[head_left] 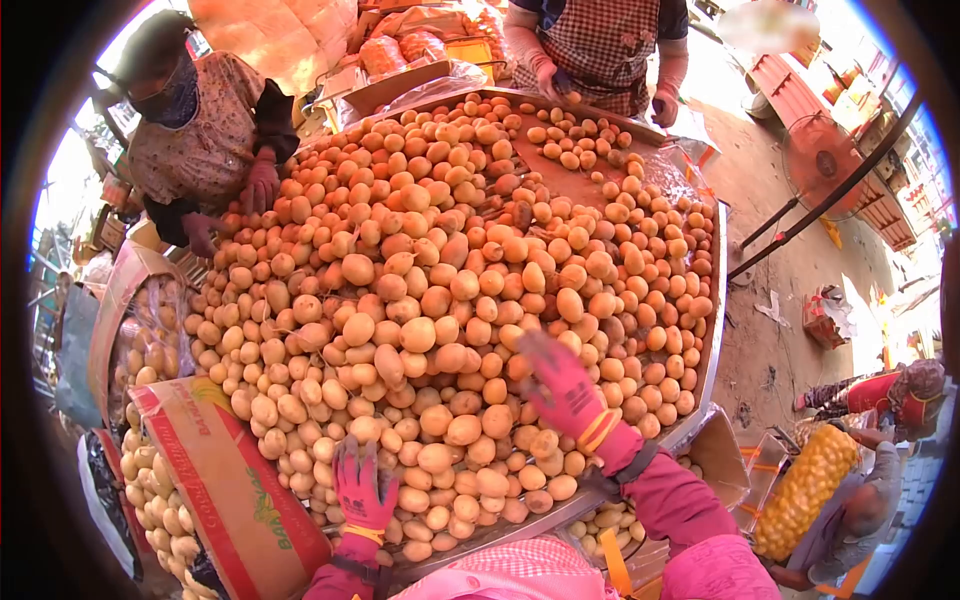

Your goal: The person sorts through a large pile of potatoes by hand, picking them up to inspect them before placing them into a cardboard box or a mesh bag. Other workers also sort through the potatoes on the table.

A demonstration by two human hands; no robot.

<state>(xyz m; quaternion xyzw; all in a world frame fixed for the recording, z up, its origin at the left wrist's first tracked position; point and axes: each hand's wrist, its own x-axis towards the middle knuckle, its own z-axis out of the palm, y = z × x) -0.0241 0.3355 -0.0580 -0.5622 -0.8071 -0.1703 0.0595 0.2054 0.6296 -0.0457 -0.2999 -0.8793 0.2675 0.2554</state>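
Note:
Round, orange-tinted produce is heaped over a large table with a raised metal edge. My left hand, in a pink glove with grey fingertips, lies on the pile near the front edge, fingers spread, holding nothing I can see. Further right and higher on the heap is my right hand, gloved the same way, its fingers stretched forward over the pile and slightly blurred. Yellow bands and dark straps circle both wrists.
A co-worker reaches into the heap at the upper left; another stands at the far side. Left is a filled carton. At right are a fan and a person carrying a full net sack.

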